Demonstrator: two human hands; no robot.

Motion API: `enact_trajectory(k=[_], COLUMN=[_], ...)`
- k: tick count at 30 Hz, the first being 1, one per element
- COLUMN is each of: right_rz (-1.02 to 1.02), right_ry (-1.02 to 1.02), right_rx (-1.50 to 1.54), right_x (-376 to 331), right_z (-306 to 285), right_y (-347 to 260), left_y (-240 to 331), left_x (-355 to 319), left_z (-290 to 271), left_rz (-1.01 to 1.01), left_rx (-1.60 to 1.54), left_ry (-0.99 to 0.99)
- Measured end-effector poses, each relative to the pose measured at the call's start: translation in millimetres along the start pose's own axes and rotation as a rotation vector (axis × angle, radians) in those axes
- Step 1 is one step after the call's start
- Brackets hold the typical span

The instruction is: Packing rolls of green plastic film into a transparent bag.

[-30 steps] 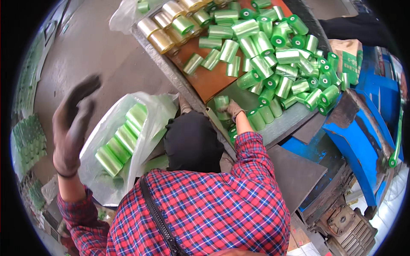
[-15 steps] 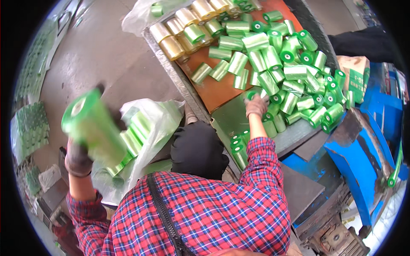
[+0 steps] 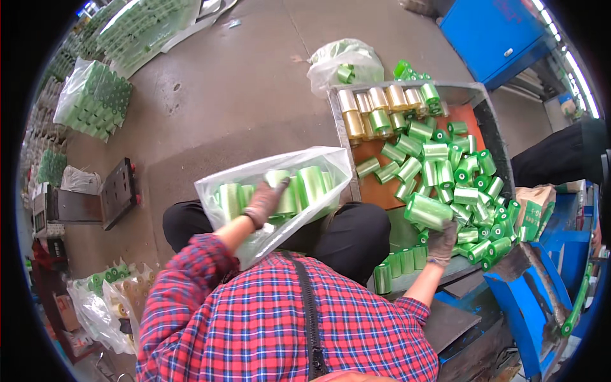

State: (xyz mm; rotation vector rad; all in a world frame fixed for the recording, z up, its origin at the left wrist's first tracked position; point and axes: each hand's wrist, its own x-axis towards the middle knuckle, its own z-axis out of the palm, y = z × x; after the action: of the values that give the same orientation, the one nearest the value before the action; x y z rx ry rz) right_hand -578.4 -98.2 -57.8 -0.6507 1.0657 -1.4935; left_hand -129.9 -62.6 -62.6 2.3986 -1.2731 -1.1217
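Head view shows a person in a red plaid shirt (image 3: 267, 318) seated at the near edge of a metal tray (image 3: 484, 114) that serves as the counter. Left hand (image 3: 264, 200), gloved, is pushed into the mouth of a clear plastic bag (image 3: 254, 245) lying across the lap, its fingers curled among the green rolls (image 3: 299, 188) already inside; whether it pinches one of them I cannot tell. Right hand (image 3: 442, 240), also gloved, is closed under a large green roll (image 3: 428, 211), holding it just above the tray's near edge. A short row of rolls (image 3: 401, 264) stands upright at the near left corner of the tray. Beyond it a loose heap of green rolls (image 3: 452, 165) covers the middle and right side, and gold rolls (image 3: 366, 108) line the far left corner. Judging by this, the bag holds only a handful of rolls while most are in the tray, so the bagging looks early. Farther off on the floor sit filled bags of green rolls (image 3: 95, 95)
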Motion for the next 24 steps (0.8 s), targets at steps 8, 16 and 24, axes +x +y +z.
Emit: enact_trajectory(k=[8,16,24], right_rz=[0.463,-0.241,-0.466], right_ry=[-0.367,-0.855,-0.996], right_rx=[-0.045,-2.064,-1.875], right_x=[-82,-120,-17], right_z=[244,379,278], right_y=[-2,155,44], left_y=[2,-8,-83], left_x=[-65,-108,-102], left_z=[-29,-48,-157], left_rz=[0.207,0.570,0.674], left_rx=[0.409,0.664,0.687], left_ry=[-0.191,-0.236,0.347])
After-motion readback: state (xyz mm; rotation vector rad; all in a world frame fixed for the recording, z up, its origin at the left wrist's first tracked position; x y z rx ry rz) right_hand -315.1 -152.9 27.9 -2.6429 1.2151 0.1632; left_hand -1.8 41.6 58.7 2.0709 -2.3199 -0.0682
